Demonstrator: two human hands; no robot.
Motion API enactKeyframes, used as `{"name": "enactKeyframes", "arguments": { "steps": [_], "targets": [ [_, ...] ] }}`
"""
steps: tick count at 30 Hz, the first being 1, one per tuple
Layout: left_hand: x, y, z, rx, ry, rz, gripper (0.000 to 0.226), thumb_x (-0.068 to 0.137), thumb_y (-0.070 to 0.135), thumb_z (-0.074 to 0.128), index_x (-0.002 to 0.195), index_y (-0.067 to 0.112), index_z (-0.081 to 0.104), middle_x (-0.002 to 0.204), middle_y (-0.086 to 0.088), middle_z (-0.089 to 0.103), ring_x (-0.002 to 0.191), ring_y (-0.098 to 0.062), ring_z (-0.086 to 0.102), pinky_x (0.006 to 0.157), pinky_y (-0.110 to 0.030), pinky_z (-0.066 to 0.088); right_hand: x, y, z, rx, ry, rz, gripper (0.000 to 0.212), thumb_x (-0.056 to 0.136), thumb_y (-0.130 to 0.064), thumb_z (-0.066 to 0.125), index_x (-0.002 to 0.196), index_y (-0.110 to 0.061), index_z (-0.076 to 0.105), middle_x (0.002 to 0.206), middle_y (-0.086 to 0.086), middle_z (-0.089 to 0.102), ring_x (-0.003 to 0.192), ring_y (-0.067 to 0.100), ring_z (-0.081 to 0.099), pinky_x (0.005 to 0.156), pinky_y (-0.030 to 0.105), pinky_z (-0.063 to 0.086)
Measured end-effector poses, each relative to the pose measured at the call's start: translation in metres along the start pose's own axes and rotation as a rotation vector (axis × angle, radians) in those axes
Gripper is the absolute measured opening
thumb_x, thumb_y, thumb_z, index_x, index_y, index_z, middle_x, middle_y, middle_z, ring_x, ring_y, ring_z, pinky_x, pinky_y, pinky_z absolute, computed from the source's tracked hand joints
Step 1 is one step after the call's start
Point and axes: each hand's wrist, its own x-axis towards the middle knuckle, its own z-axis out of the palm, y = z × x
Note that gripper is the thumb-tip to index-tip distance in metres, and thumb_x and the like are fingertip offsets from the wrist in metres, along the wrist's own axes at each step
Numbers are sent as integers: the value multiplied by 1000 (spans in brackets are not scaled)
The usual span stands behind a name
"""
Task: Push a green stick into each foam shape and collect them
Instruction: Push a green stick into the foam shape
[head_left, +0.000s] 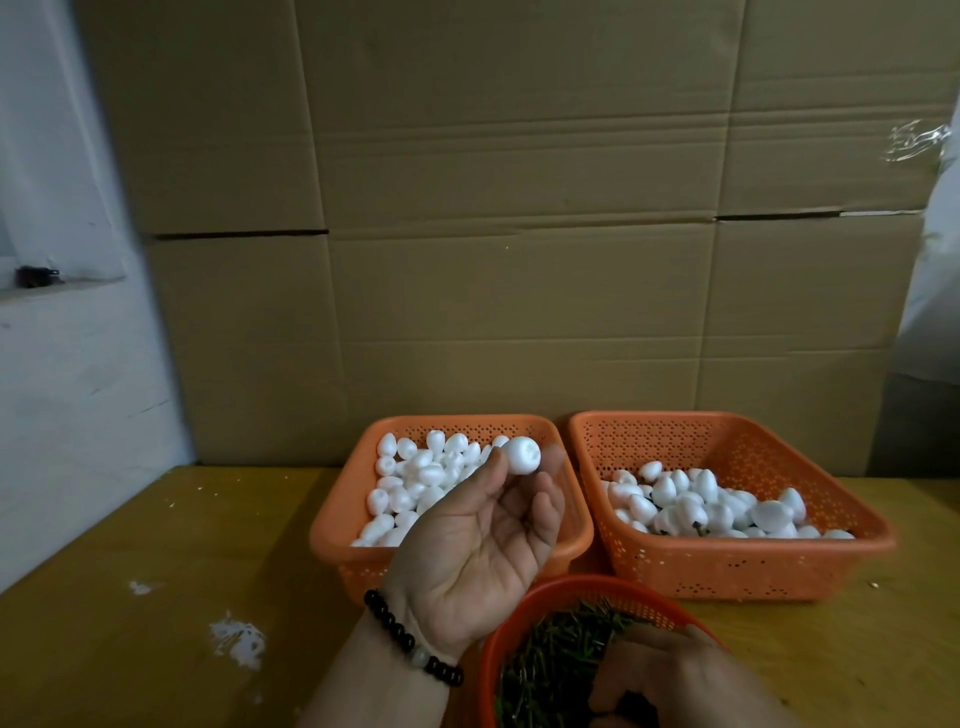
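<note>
While my left hand (485, 540) pinches 1 white foam shape (521, 455) palm-up over the left orange basket (332, 525), my right hand (670, 675) digs into the round basket (524, 605) of green sticks (550, 654); honestly can't tell its grip.

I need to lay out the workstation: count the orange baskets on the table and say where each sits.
3. One rectangular basket back left, holding plain foam shapes; one back right, holding finished ones; one round basket of green sticks nearest, partly cut off by the frame.
</note>
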Motion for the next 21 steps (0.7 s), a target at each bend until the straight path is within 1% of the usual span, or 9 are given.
{"name": "enactKeyframes", "arguments": {
  "steps": [1, 2, 4, 6, 8, 11, 15, 17, 21],
  "targets": [
    [2, 0, -2, -2, 16, -6, 34, 70, 12, 69, 99, -7, 68, 100, -19, 68, 71, -25, 67, 56, -29, 57, -1, 0, -2, -100, -7, 30, 14, 68, -62, 65, 78, -53, 64, 105, -34, 55, 97, -12, 55, 86, 8, 41],
    [0, 0, -1, -21, -3, -19, 38, 67, 12, 71, 100, -6, 67, 96, -19, 67, 68, -24, 66, 55, -29, 57, -19, 30, -52, -123, -24, 49, 13, 65, -61, 67, 74, -52, 64, 105, -34, 55, 97, -11, 56, 85, 9, 42],
    [1, -2, 0, -50, 10, -25, 40, 62, 14, 74, 96, -6, 66, 88, -17, 66, 64, -22, 64, 52, -29, 57, -39, 66, -132, 193, 66, -29, 14, 58, -61, 67, 55, -50, 60, 107, -41, 50, 100, -9, 56, 82, 11, 43],
    [3, -2, -3, -78, 19, -36, 37, 61, 16, 75, 90, -6, 67, 85, -16, 63, 62, -22, 64, 51, -29, 57, -39, 87, -177, 280, 141, 91, 15, 56, -61, 70, 58, -48, 62, 104, -37, 53, 95, -6, 59, 79, 12, 45],
    [1, -2, -1, -90, 11, -76, 38, 62, 17, 75, 90, -8, 66, 86, -17, 62, 64, -24, 65, 52, -30, 58, -38, 76, -180, 285, 131, 162, 19, 58, -52, 80, 65, -42, 67, 93, -27, 63, 84, 0, 64, 73, 16, 49],
    [-1, -2, 0, -112, -4, -116, 40, 68, 9, 81, 99, -8, 62, 91, -19, 63, 71, -28, 67, 56, -34, 59, -38, 81, -172, 486, 159, 176, 16, 65, -33, 86, 71, -34, 71, 75, -6, 71, 69, 9, 67, 66, 25, 54],
    [-2, -3, -4, -67, -13, -89, 76, 43, -9, 89, 112, -5, 58, 94, -20, 64, 75, -29, 69, 58, -35, 59, -39, 84, -179, 813, 198, 270, 17, 62, -27, 81, 75, -19, 73, 66, 9, 68, 61, 15, 64, 60, 25, 51],
    [-2, -5, -3, -27, -3, -97, 70, 46, -8, 87, 110, -5, 58, 92, -19, 65, 71, -28, 69, 56, -32, 59, -38, 84, -178, 919, 210, 267, 19, 59, -23, 78, 76, -15, 74, 63, 13, 67, 59, 17, 63, 58, 23, 49],
    [-1, -9, -3, 54, 20, -82, 39, 70, -6, 69, 108, -8, 59, 92, -22, 67, 70, -28, 69, 58, -28, 58, -36, 81, -178, 1114, 290, 306, 19, 57, -9, 75, 75, -7, 75, 59, 16, 64, 54, 19, 60, 53, 22, 50]
  ]
}}
